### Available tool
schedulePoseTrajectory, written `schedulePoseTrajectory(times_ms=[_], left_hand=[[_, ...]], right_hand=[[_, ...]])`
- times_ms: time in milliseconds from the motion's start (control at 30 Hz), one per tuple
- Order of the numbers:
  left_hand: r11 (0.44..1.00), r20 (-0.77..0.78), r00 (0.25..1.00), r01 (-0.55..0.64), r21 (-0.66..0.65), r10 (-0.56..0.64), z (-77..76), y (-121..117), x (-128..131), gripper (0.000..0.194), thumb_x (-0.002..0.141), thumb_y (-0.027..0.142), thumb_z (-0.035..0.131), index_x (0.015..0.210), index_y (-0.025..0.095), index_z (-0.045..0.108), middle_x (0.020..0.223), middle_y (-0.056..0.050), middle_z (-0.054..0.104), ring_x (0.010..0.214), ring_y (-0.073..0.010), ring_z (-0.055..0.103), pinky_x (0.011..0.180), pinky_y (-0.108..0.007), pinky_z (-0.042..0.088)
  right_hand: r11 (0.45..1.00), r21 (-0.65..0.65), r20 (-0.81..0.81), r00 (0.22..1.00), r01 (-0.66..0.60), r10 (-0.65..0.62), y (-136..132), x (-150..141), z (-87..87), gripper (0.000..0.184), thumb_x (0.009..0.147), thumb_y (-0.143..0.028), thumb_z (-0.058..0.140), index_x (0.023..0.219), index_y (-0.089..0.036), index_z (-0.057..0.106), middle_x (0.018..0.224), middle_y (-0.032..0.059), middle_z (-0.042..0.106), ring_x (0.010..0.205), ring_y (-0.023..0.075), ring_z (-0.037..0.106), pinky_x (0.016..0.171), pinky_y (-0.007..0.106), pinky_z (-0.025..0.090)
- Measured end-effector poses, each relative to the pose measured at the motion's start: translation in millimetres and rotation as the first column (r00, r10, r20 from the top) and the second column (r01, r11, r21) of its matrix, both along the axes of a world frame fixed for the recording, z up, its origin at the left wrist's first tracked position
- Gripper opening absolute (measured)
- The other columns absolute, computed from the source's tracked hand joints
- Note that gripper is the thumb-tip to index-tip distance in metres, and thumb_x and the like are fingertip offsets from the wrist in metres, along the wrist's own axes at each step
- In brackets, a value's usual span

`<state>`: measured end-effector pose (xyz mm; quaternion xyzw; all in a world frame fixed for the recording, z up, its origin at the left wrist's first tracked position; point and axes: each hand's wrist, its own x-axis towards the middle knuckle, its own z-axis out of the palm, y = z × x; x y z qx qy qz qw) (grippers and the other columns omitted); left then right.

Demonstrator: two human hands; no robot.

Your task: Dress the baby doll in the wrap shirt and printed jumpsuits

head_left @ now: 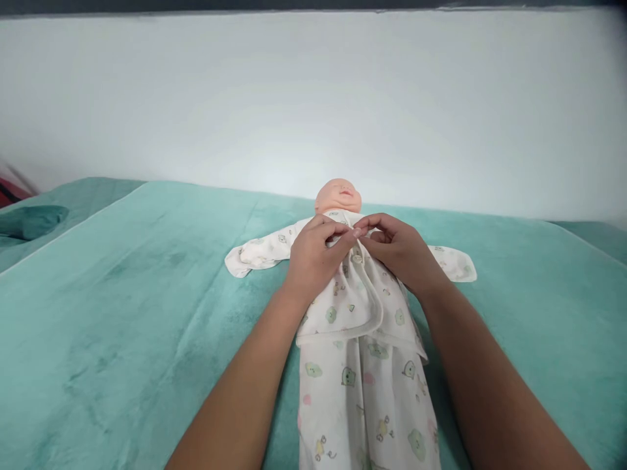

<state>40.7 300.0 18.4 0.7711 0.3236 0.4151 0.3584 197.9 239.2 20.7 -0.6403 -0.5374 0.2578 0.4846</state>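
Observation:
A baby doll (339, 194) lies on its back, its head toward the wall. It wears a white baby jacket (343, 320) printed with small green and yellow figures, and matching trousers (337, 405). At the upper chest, my left hand (323, 248) pinches the jacket's front edge. My right hand (392, 248) pinches the same opening from the other side, and the fingertips of both hands meet. Just below them a button (357, 258) shows on the front. Whatever lies between my fingertips is hidden. The sleeves (264, 251) spread out to both sides.
A teal plush sheet (147, 326) covers the bed under the doll. Behind it rises a white wall (313, 98). Folded teal cloth (34, 222) lies at the far left, with something red (12, 192) beside the wall.

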Motion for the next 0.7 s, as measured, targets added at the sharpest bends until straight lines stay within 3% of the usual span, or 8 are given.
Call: schedulePoseTrajectory(times_ms=[100, 200, 333, 433, 500, 600, 700], left_hand=[[0.998, -0.017, 0.998, -0.057, -0.011, 0.057, -0.3, -1.3, 1.1, 0.012, 0.085, 0.032, 0.066, 0.091, 0.022, 0.070, 0.090, -0.001, 0.062, 0.081, -0.0147, 0.057, 0.076, -0.029, 0.045], [0.998, 0.013, 0.998, -0.057, 0.004, 0.057, -3.2, -0.3, 1.6, 0.023, 0.084, 0.017, 0.061, 0.105, 0.024, 0.068, 0.096, -0.001, 0.061, 0.078, -0.0127, 0.055, 0.077, -0.028, 0.046], [1.000, 0.027, 1.000, -0.002, -0.001, 0.002, -4.1, 4.2, -1.8, 0.022, 0.084, 0.013, 0.055, 0.093, 0.022, 0.072, 0.095, -0.002, 0.062, 0.082, -0.0125, 0.057, 0.081, -0.027, 0.046], [0.997, 0.048, 0.999, 0.028, -0.073, -0.025, 2.8, 5.8, -10.3, 0.020, 0.084, 0.016, 0.055, 0.093, 0.021, 0.072, 0.094, -0.001, 0.066, 0.084, -0.0132, 0.059, 0.081, -0.027, 0.046], [0.983, 0.034, 0.994, 0.106, -0.152, -0.102, 10.7, 5.0, -18.6, 0.016, 0.085, 0.022, 0.056, 0.091, 0.021, 0.071, 0.091, -0.001, 0.067, 0.084, -0.0141, 0.060, 0.077, -0.027, 0.046], [0.940, -0.048, 0.963, 0.246, -0.236, -0.264, 22.5, 2.9, -30.5, 0.015, 0.085, 0.030, 0.059, 0.085, 0.020, 0.071, 0.086, -0.001, 0.068, 0.078, -0.0145, 0.059, 0.068, -0.026, 0.044], [0.924, -0.128, 0.933, 0.299, -0.238, -0.335, 28.7, 1.5, -35.7, 0.016, 0.084, 0.033, 0.060, 0.083, 0.021, 0.072, 0.081, -0.001, 0.066, 0.072, -0.0141, 0.056, 0.062, -0.026, 0.041]], right_hand=[[0.999, 0.030, 0.023, 1.000, 0.019, -0.020, 0.9, -2.2, -1.1, 0.017, 0.080, -0.030, 0.066, 0.097, -0.024, 0.068, 0.083, -0.0019, 0.057, 0.055, 0.0067, 0.039, 0.049, 0.024, 0.029], [0.998, 0.043, -0.067, 0.997, 0.035, -0.032, 2.3, -0.9, -4.7, 0.020, 0.079, -0.028, 0.067, 0.099, -0.026, 0.067, 0.087, -0.0024, 0.057, 0.057, 0.0072, 0.041, 0.050, 0.024, 0.031], [0.998, 0.014, -0.117, 0.992, 0.056, -0.054, -1.5, 1.3, 1.4, 0.014, 0.084, -0.037, 0.064, 0.087, -0.024, 0.062, 0.070, -0.0037, 0.051, 0.056, 0.0097, 0.041, 0.050, 0.025, 0.031], [0.996, -0.071, 0.090, 0.995, 0.045, -0.039, -12.9, -4.7, 16.2, 0.035, 0.088, -0.050, 0.060, 0.069, -0.021, 0.052, 0.062, -0.0028, 0.048, 0.056, 0.0112, 0.041, 0.051, 0.027, 0.031], [0.988, -0.145, 0.250, 0.968, 0.044, -0.006, -22.7, -13.8, 24.8, 0.044, 0.086, -0.055, 0.061, 0.064, -0.021, 0.047, 0.060, -0.0019, 0.049, 0.054, 0.0114, 0.039, 0.049, 0.028, 0.028], [0.981, -0.162, 0.410, 0.911, 0.108, -0.033, -34.1, -29.1, 27.4, 0.043, 0.085, -0.053, 0.063, 0.062, -0.022, 0.044, 0.058, -0.0009, 0.050, 0.052, 0.0122, 0.036, 0.047, 0.029, 0.024], [0.981, -0.093, 0.465, 0.878, 0.171, -0.109, -38.7, -35.6, 21.4, 0.038, 0.088, -0.043, 0.058, 0.061, -0.022, 0.042, 0.058, 0.0001, 0.051, 0.053, 0.0134, 0.037, 0.049, 0.029, 0.025]])
